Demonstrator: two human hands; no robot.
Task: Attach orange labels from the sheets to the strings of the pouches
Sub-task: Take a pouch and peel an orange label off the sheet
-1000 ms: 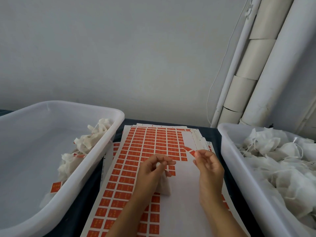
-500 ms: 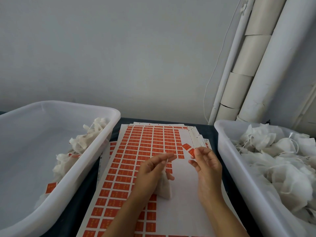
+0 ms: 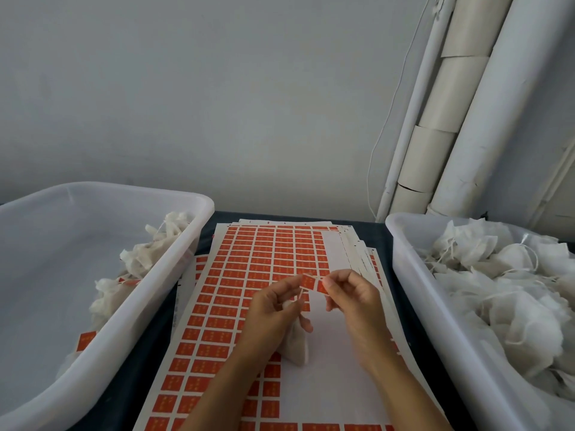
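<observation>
A stack of label sheets [image 3: 267,262] with rows of orange labels lies on the dark table between two tubs. Above the sheet, my left hand [image 3: 273,309] holds a small white pouch [image 3: 297,343] that hangs below it, its fingers pinching the string. My right hand [image 3: 351,297] pinches one peeled orange label [image 3: 312,283] by its right end. The label's left end touches my left fingertips, so both hands meet at the label.
A white tub [image 3: 102,337] on the left holds several pouches with orange labels along its right wall. The white tub [image 3: 435,321] on the right is piled with unlabelled pouches. Pale pipes [image 3: 460,119] stand in the back right corner against the grey wall.
My right hand carried the peeled label leftward from the sheet's edge to my left fingertips. My left hand rose slightly with the pouch.
</observation>
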